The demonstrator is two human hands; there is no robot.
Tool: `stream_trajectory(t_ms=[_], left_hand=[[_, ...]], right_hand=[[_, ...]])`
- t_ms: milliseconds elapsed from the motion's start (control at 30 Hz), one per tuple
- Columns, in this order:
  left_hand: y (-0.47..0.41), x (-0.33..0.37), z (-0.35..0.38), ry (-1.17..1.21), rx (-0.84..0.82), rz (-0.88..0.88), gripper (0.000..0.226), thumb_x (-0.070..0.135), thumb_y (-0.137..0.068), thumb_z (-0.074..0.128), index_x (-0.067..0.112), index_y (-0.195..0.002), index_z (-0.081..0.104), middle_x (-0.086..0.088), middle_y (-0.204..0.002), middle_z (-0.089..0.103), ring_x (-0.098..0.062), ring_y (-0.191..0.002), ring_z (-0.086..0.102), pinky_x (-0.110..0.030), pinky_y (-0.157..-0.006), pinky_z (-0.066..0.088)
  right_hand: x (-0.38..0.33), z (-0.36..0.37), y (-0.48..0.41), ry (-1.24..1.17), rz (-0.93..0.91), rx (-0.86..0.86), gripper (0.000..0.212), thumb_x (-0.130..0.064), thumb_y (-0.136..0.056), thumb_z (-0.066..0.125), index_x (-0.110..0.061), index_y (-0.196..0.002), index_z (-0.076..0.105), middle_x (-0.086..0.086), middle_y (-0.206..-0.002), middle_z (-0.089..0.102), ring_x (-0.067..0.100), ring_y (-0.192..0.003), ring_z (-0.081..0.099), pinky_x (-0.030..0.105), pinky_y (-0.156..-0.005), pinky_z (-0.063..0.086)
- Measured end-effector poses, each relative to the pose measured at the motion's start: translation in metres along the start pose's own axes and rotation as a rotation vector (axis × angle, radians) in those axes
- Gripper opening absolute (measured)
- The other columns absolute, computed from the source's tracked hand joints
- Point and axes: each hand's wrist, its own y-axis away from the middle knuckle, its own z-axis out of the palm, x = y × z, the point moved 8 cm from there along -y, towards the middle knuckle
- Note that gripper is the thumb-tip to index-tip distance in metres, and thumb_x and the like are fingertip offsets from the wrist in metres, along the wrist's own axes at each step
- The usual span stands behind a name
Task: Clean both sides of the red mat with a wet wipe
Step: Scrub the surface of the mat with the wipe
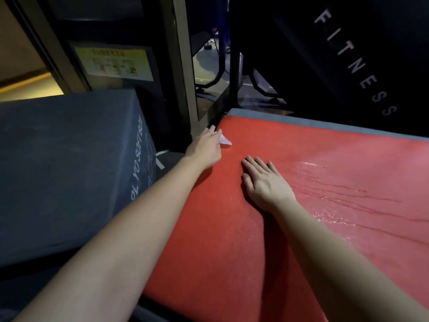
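Background panel [325,66] reads FITNESS; left hand [204,149] holds wipe [224,141].

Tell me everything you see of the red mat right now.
The red mat lies flat, matte and fine-grained, on a grey base whose edge shows along its far side. Its right part shines wet, with darker streaks. The left hand holds the wet wipe at its far left corner; the right hand rests flat, palm down, on it. Its right end runs out of frame.
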Motion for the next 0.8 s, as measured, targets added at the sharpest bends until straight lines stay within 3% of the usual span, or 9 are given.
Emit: stream_trajectory(t_ms=[133,267,433,600,800], left_hand=[[-0.043,-0.004,0.026,-0.059,-0.184,0.0,0.046,0.037,-0.11,0.032,0.012,-0.143,0.052,-0.02,-0.143,0.053,-0.038,-0.131,0.051,-0.042,-0.108,0.041],[-0.064,-0.011,0.031,0.025,-0.068,-0.03,0.035,0.024,-0.109,0.04,0.014,-0.128,0.069,-0.017,-0.125,0.067,-0.037,-0.114,0.062,-0.037,-0.096,0.046],[-0.025,-0.022,0.019,0.011,-0.051,-0.012,0.031,0.017,-0.102,0.05,0.02,-0.12,0.075,-0.006,-0.13,0.068,-0.03,-0.114,0.066,-0.035,-0.099,0.052],[0.01,-0.029,0.018,-0.075,-0.125,-0.012,0.035,0.01,-0.099,0.044,0.035,-0.089,0.067,-0.007,-0.111,0.065,-0.031,-0.099,0.065,-0.03,-0.074,0.042],[-0.001,-0.011,0.013,-0.053,0.005,-0.103,0.028,0.015,-0.104,0.049,0.014,-0.121,0.072,-0.015,-0.12,0.065,-0.036,-0.108,0.063,-0.037,-0.084,0.049]], right_hand=[[0.002,0.0,0.001,0.003,-0.018,0.046,0.056,-0.042,-0.104,0.026,-0.026,-0.157,0.025,-0.009,-0.165,0.018,0.01,-0.153,0.009,0.036,-0.125,0.004],[0.006,0.002,-0.005,-0.006,-0.022,0.063,0.056,-0.042,-0.103,0.027,-0.027,-0.156,0.026,-0.01,-0.164,0.018,0.008,-0.152,0.008,0.034,-0.125,0.002],[0.003,-0.001,-0.004,-0.025,-0.021,0.042,0.056,-0.042,-0.104,0.026,-0.026,-0.157,0.024,-0.008,-0.165,0.017,0.01,-0.153,0.007,0.035,-0.125,0.001],[0.003,-0.003,-0.001,-0.027,-0.006,0.047,0.056,-0.041,-0.103,0.028,-0.025,-0.157,0.026,-0.007,-0.165,0.019,0.011,-0.153,0.009,0.036,-0.125,0.003],[0.003,-0.004,-0.003,-0.041,-0.002,0.033,0.055,-0.041,-0.103,0.029,-0.026,-0.156,0.028,-0.008,-0.164,0.02,0.009,-0.152,0.01,0.036,-0.125,0.003]])
